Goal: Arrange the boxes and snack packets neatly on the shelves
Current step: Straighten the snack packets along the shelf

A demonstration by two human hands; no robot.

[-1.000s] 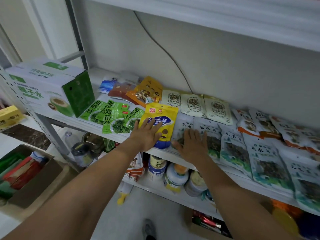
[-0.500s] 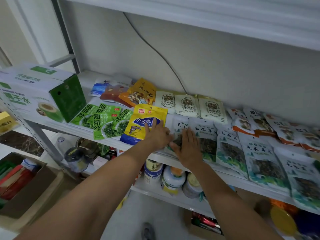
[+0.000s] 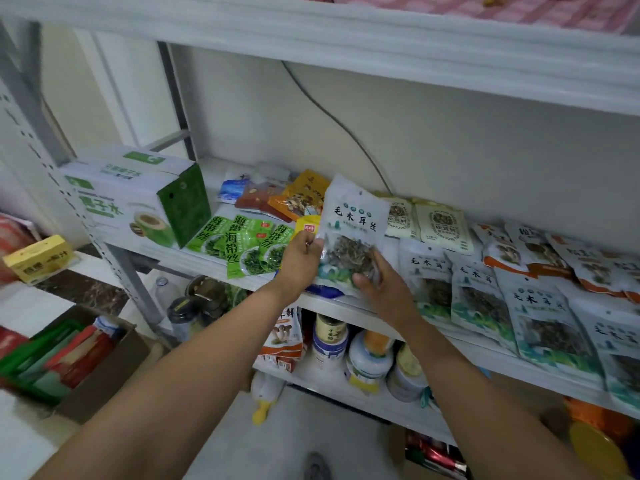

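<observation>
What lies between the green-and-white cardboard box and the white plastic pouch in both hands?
Green plastic seaweed packets, plus a yellow packet's corner beside the white pouch, in the head view.

A white packet (image 3: pixel 353 230) with dark lettering and a green-blue printed band, bright green packets (image 3: pixel 242 244) lettered white, a white-and-green box (image 3: pixel 131 195), an orange packet (image 3: pixel 294 202), a yellow box (image 3: pixel 38 259), a white shelf (image 3: pixel 346 310).

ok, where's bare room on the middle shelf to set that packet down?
Bare shelf: back-left corner between green box and blue packet; narrow gap just right of the held packet, before the white packet row; thin front strip ahead of the kelp packets. Crowded: right end, packets overlapping to the edge.
</observation>
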